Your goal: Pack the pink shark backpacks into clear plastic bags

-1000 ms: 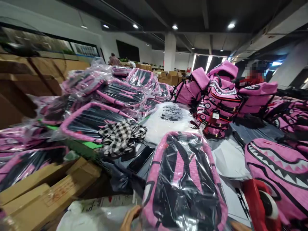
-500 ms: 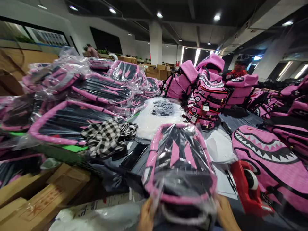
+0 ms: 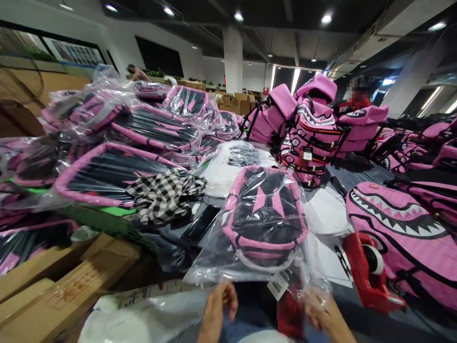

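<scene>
In front of me lies a pink and black backpack [image 3: 269,214] inside a clear plastic bag [image 3: 210,264], its mouth facing me. A white tag [image 3: 277,287] and a dark red piece [image 3: 290,312] hang out below the mouth. Just under the bag's near edge is my left hand [image 3: 222,305], its fingers loosely curled with nothing visible in them. Near the right corner of the mouth, my right hand [image 3: 319,307] pinches the clear plastic; its fingers are slightly blurred.
A red tape dispenser [image 3: 371,271] and a pink shark-mouth backpack [image 3: 403,233] are on the right. To the left lie a phone [image 3: 201,223], checkered cloth [image 3: 162,197] and cardboard boxes [image 3: 71,290]. Bagged backpacks [image 3: 107,174] are piled behind; a person [image 3: 357,97] is farther back.
The bagged backpack has moved away from me and now lies flatter. The bag's mouth has spread out toward me, and my left hand has come off its near end.
</scene>
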A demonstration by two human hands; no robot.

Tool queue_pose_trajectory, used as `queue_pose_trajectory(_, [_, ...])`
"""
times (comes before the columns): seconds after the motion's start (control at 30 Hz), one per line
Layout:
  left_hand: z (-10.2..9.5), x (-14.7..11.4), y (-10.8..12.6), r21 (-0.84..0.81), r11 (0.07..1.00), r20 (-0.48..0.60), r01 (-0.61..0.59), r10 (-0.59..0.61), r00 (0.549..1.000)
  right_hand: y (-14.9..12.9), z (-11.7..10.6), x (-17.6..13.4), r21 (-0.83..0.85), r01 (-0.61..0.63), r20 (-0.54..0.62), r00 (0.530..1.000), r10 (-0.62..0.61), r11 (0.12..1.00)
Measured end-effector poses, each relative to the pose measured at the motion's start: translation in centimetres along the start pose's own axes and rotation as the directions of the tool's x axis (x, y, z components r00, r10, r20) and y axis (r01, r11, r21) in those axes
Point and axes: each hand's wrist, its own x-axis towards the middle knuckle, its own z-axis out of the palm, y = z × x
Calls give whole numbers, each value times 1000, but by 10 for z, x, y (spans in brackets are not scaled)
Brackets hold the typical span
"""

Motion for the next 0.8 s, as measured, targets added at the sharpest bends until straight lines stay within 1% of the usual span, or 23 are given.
queue_pose_trajectory(0.03, [10, -3, 6, 98, 985, 51, -141, 137, 989, -13, 12, -1, 33, 33, 116, 993, -36, 999])
queue_pose_trajectory(0.07, [19, -1, 14, 204, 930, 95, -305, 291, 952, -31, 21, 2, 68, 78, 204, 975, -90, 995])
queue_pose_trajectory(0.1, [27, 4, 23, 305, 835, 148, -458, 433, 889, -50, 26, 10, 117, 118, 221, 965, -142, 986])
queue_pose_trajectory(0.13, [33, 12, 31, 395, 711, 207, -581, 548, 811, -68, 27, 20, 191, 143, 198, 963, -181, 971])
queue_pose_trajectory(0.17, [37, 22, 38, 469, 577, 268, -669, 628, 730, -85, 26, 31, 280, 177, 155, 962, -227, 943])
queue_pose_trajectory(0.2, [39, 31, 45, 530, 451, 320, -718, 678, 662, -97, 24, 41, 358, 235, 83, 956, -281, 904])
queue_pose_trajectory(0.23, [40, 41, 51, 582, 343, 357, -737, 707, 611, -105, 21, 50, 407, 314, 2, 939, -345, 858])
queue_pose_trajectory(0.27, [40, 50, 55, 625, 254, 386, -739, 722, 574, -108, 19, 56, 397, 410, -70, 906, -418, 821])
queue_pose_trajectory(0.3, [39, 57, 59, 660, 186, 401, -728, 732, 550, -107, 18, 61, 318, 515, -128, 855, -503, 796])
queue_pose_trajectory(0.33, [37, 63, 62, 688, 139, 409, -712, 737, 539, -103, 18, 63, 178, 613, -146, 790, -596, 770])
queue_pose_trajectory(0.37, [35, 67, 64, 705, 105, 419, -701, 735, 532, -96, 20, 64, 3, 691, -116, 718, -686, 723])
queue_pose_trajectory(0.4, [32, 70, 65, 710, 79, 439, -700, 727, 527, -89, 24, 64, -172, 739, -54, 653, -755, 651])
queue_pose_trajectory(0.43, [29, 72, 66, 704, 54, 470, -708, 713, 521, -82, 29, 64, -322, 758, 17, 604, -797, 567])
queue_pose_trajectory(0.47, [26, 73, 66, 694, 32, 504, -719, 692, 517, -75, 34, 63, -437, 758, 79, 569, -819, 484])
queue_pose_trajectory(0.5, [25, 74, 66, 682, 11, 541, -731, 666, 514, -70, 40, 62, -522, 746, 122, 545, -829, 414])
queue_pose_trajectory(0.53, [24, 74, 67, 669, -10, 581, -744, 631, 514, -66, 46, 62, -590, 721, 149, 540, -828, 364])
queue_pose_trajectory(0.57, [24, 74, 68, 662, -23, 615, -749, 588, 526, -64, 51, 63, -647, 690, 162, 541, -825, 325])
queue_pose_trajectory(0.6, [25, 74, 70, 672, -23, 637, -740, 527, 562, -63, 56, 66, -690, 663, 177, 543, -821, 290])
queue_pose_trajectory(0.63, [28, 76, 73, 690, -16, 651, -724, 453, 610, -62, 60, 69, -718, 647, 200, 544, -815, 256])
queue_pose_trajectory(0.67, [31, 78, 77, 708, -6, 657, -706, 373, 655, -63, 62, 73, -734, 636, 226, 558, -798, 237])
queue_pose_trajectory(0.7, [34, 82, 82, 722, 3, 659, -691, 298, 690, -64, 64, 79, -741, 628, 253, 591, -766, 239])
queue_pose_trajectory(0.73, [37, 86, 88, 733, 10, 659, -680, 238, 713, -66, 64, 86, -740, 621, 281, 633, -722, 257])
queue_pose_trajectory(0.8, [42, 97, 101, 735, 14, 665, -677, 177, 726, -73, 61, 103, -728, 610, 327, 710, -623, 313])
